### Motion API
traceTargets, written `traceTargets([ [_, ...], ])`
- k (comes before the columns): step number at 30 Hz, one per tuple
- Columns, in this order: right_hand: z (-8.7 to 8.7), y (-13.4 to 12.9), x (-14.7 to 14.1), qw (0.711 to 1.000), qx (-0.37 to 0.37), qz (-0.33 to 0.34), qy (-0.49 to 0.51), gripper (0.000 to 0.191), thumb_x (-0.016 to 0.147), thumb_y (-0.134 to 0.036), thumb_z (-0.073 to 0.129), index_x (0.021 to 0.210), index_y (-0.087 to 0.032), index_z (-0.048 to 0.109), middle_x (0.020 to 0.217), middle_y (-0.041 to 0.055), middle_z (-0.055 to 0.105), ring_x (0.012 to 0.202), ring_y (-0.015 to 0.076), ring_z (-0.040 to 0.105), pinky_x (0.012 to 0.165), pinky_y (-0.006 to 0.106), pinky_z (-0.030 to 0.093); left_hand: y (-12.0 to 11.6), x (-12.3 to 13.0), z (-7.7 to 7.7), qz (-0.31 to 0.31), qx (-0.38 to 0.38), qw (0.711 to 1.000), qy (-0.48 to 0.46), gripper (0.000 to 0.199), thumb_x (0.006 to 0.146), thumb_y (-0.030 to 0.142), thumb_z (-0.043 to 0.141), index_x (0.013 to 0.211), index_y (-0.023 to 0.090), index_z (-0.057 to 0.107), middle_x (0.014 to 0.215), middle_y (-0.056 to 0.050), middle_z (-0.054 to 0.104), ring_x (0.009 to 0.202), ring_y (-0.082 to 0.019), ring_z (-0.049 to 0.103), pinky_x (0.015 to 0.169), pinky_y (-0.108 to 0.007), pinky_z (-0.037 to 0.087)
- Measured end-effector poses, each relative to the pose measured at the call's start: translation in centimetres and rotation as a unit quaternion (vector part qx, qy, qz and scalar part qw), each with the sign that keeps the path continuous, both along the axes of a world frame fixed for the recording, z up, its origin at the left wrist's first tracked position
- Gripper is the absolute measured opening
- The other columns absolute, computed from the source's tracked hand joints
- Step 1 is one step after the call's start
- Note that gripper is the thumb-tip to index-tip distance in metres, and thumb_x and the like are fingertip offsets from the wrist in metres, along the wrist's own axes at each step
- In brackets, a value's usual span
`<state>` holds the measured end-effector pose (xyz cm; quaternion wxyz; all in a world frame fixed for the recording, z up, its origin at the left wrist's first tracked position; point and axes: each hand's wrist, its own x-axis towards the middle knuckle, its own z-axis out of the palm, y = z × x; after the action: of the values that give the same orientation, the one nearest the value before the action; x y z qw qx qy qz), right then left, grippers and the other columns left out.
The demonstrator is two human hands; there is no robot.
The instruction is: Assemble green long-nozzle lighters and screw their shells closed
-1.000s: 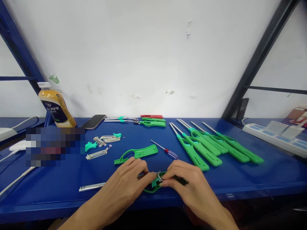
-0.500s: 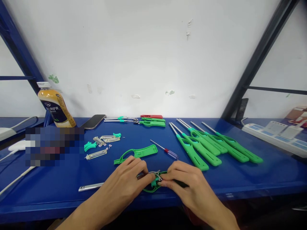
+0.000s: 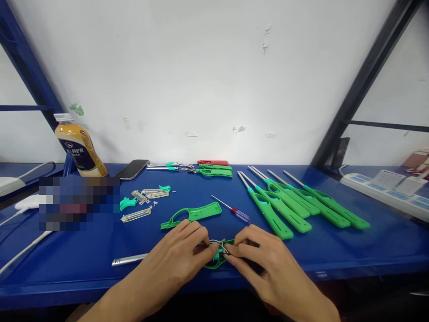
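Observation:
At the table's front edge lies an opened green gas lighter (image 3: 212, 267), its metal tube (image 3: 130, 260) sticking out to the left. My left hand (image 3: 182, 252) is closed on the lighter, its thumb against the teal trigger (image 3: 217, 258). Thin pale wires (image 3: 219, 243) run over the trigger area. My right hand (image 3: 264, 252) pinches at these wires, thumb and index finger together; its fingers partly cover the inner parts. Beyond my hands rests a loose green casing half (image 3: 205, 212), inner side up. A screwdriver (image 3: 240, 215) with a clear purple handle lies to its right.
Several assembled green lighters (image 3: 268, 214) lie at right. At left are clear fuel tanks (image 3: 136, 215) and teal triggers (image 3: 128, 204). Farther back are more casings (image 3: 214, 171), metal tubes (image 3: 161, 168), a phone (image 3: 134, 169) and a drink bottle (image 3: 78, 147). A power strip (image 3: 378, 190) sits far right.
Both hands stay at the lighter, with only small finger shifts around the wires and trigger. The whole view has moved slightly; the other things lie as before.

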<state>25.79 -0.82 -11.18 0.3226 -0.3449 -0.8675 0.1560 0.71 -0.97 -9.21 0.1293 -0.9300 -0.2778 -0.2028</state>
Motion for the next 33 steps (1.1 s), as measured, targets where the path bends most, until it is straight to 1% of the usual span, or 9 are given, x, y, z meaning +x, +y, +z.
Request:
traceTargets([
  [8, -0.1, -0.1, 0.0, 0.999, -0.032, -0.004, 0.021, 0.015, 0.107, -0.026, 0.063, 0.104, -0.027, 0.077, 0.100, 0.0012, 0.072, 0.091, 0.0188, 0.068, 0.083, 0.033, 0.053, -0.1, 0.2, -0.1, -0.002, 0.029, 0.999, 0.014, 0.026, 0.109, 0.007, 0.044, 0.107, 0.015, 0.068, 0.089, -0.005, 0.060, 0.080, -0.022, 0.053, 0.076, -0.036, 0.049],
  [11, -0.1, 0.0, -0.1, 0.999, -0.036, -0.010, 0.034, 0.013, 0.106, -0.027, 0.065, 0.105, -0.027, 0.077, 0.099, 0.0005, 0.072, 0.091, 0.0185, 0.068, 0.083, 0.032, 0.052, 0.0, -0.2, -0.6, -0.001, -0.008, 1.000, 0.004, 0.028, 0.106, 0.003, 0.046, 0.116, 0.018, 0.068, 0.100, -0.006, 0.061, 0.090, -0.023, 0.057, 0.080, -0.037, 0.051],
  [14, -0.2, 0.2, -0.2, 0.998, -0.036, -0.022, 0.053, 0.014, 0.107, -0.025, 0.063, 0.101, -0.027, 0.076, 0.097, 0.0003, 0.073, 0.090, 0.0181, 0.069, 0.083, 0.031, 0.052, -0.1, -0.8, -0.8, 0.015, -0.060, 0.998, -0.017, 0.048, 0.102, -0.003, 0.040, 0.133, 0.026, 0.064, 0.117, -0.007, 0.063, 0.104, -0.023, 0.060, 0.095, -0.041, 0.053],
  [16, -0.2, 0.3, -0.2, 0.997, -0.034, -0.030, 0.068, 0.016, 0.107, -0.023, 0.061, 0.101, -0.026, 0.075, 0.096, 0.0005, 0.074, 0.090, 0.0181, 0.070, 0.083, 0.030, 0.053, -0.4, -1.5, -0.7, 0.041, -0.082, 0.995, -0.039, 0.050, 0.106, 0.001, 0.040, 0.143, 0.029, 0.059, 0.124, -0.007, 0.064, 0.112, -0.023, 0.062, 0.098, -0.040, 0.055],
  [18, -0.2, 0.2, -0.2, 0.996, -0.034, -0.035, 0.080, 0.016, 0.107, -0.022, 0.060, 0.102, -0.026, 0.075, 0.097, 0.0005, 0.075, 0.090, 0.0181, 0.070, 0.084, 0.030, 0.053, -0.7, -2.5, -0.4, 0.078, -0.083, 0.992, -0.059, 0.041, 0.111, 0.016, 0.046, 0.148, 0.029, 0.056, 0.128, -0.008, 0.066, 0.115, -0.025, 0.065, 0.096, -0.038, 0.058],
  [21, -0.2, 0.0, -0.1, 0.995, -0.045, -0.036, 0.087, 0.009, 0.105, -0.025, 0.066, 0.106, -0.028, 0.075, 0.100, -0.0001, 0.074, 0.091, 0.0176, 0.070, 0.084, 0.028, 0.054, -1.3, -4.3, 0.0, 0.127, -0.062, 0.987, -0.077, 0.034, 0.112, 0.040, 0.049, 0.141, 0.030, 0.065, 0.125, -0.008, 0.072, 0.111, -0.027, 0.072, 0.091, -0.039, 0.061],
  [24, -0.1, 0.0, -0.1, 0.995, -0.054, -0.024, 0.080, 0.009, 0.101, -0.027, 0.074, 0.109, -0.029, 0.075, 0.105, -0.0006, 0.073, 0.093, 0.0172, 0.070, 0.085, 0.028, 0.053, -1.5, -5.4, 0.5, 0.120, -0.078, 0.985, -0.097, 0.037, 0.112, 0.051, 0.047, 0.122, 0.030, 0.076, 0.109, -0.003, 0.079, 0.096, -0.024, 0.077, 0.083, -0.032, 0.062],
  [28, -0.1, 0.1, -0.1, 0.995, -0.058, -0.011, 0.076, 0.013, 0.098, -0.025, 0.077, 0.110, -0.030, 0.075, 0.107, -0.0014, 0.072, 0.093, 0.0159, 0.070, 0.086, 0.026, 0.053, -1.6, -5.0, 1.2, 0.122, -0.154, 0.976, -0.097, 0.036, 0.113, 0.042, 0.047, 0.109, 0.032, 0.080, 0.100, 0.001, 0.079, 0.085, -0.018, 0.077, 0.078, -0.024, 0.059],
  [33, -0.1, 0.3, 0.0, 0.996, -0.055, -0.002, 0.068, 0.015, 0.097, -0.021, 0.078, 0.110, -0.029, 0.074, 0.108, -0.0016, 0.072, 0.096, 0.0165, 0.070, 0.087, 0.027, 0.053, -1.8, -4.0, 1.2, 0.142, -0.190, 0.965, -0.115, 0.034, 0.109, 0.031, 0.049, 0.100, 0.032, 0.082, 0.100, 0.001, 0.077, 0.083, -0.017, 0.076, 0.076, -0.023, 0.055],
])
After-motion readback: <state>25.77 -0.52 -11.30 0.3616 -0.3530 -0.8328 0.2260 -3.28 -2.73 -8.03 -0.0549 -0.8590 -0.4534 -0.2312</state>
